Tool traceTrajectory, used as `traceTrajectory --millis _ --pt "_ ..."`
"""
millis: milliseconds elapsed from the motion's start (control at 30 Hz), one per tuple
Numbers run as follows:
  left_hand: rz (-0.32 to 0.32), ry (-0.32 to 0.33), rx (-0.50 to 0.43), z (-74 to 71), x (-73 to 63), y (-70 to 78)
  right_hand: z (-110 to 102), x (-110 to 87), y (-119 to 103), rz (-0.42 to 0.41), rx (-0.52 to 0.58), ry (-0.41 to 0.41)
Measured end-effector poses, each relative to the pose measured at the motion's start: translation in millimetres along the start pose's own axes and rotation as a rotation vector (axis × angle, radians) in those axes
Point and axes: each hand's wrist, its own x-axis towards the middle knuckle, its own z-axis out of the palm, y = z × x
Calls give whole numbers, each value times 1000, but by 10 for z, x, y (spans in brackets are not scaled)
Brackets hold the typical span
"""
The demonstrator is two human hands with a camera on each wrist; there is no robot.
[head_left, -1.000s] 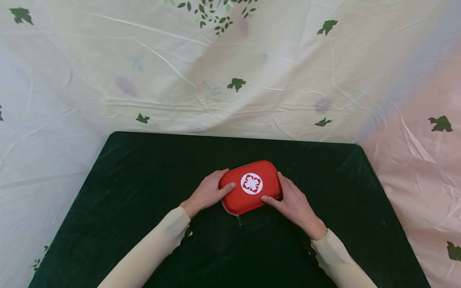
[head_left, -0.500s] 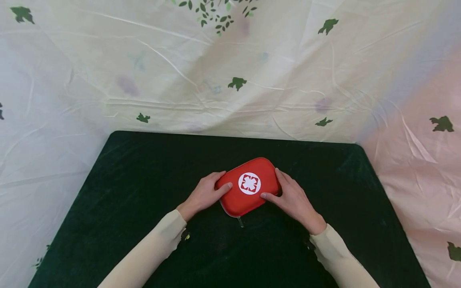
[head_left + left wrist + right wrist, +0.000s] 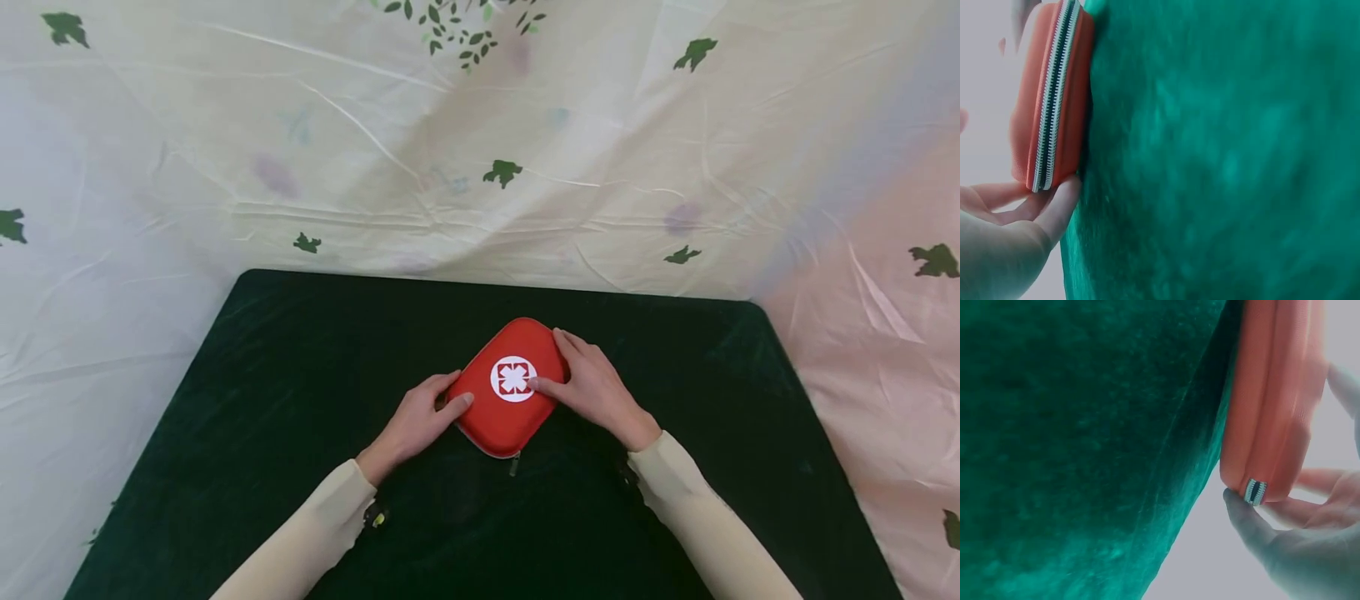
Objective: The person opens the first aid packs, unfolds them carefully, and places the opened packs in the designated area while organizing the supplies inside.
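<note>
A red first-aid case [image 3: 498, 417] with a white round emblem lies on the dark green cloth, turned at a slant. Its silver zipper [image 3: 1057, 94] looks closed along the side facing the left wrist camera, and the zipper pull [image 3: 514, 464] hangs at the near corner. My left hand [image 3: 408, 427] grips the case's left end, thumb on top. At the opposite end, my right hand [image 3: 597, 385] holds it, with the thumb reaching the emblem's edge. In the right wrist view, fingers [image 3: 1250, 522] touch the case near the zipper's end.
The green cloth-covered table [image 3: 300, 333] has rounded far corners. Behind and beside it hangs pale fabric [image 3: 390, 183] printed with green leaves, pinkish at the right.
Both hands have turned the case counterclockwise on the cloth. The right hand moved away and leftward, the left hand slightly nearer. The zipper pull shifted to the right.
</note>
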Motion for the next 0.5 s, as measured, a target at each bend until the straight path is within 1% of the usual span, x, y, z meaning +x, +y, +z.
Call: traceTrajectory --millis 200,333,500 --pt "-43 7 -84 25 -129 21 -1 140 -35 -26 8 -31" --pt "-80 20 -132 56 -200 17 -14 229 -59 -45 10 -75" --pt "-91 43 -180 95 -278 -11 -28 335 -71 -73 21 -136"
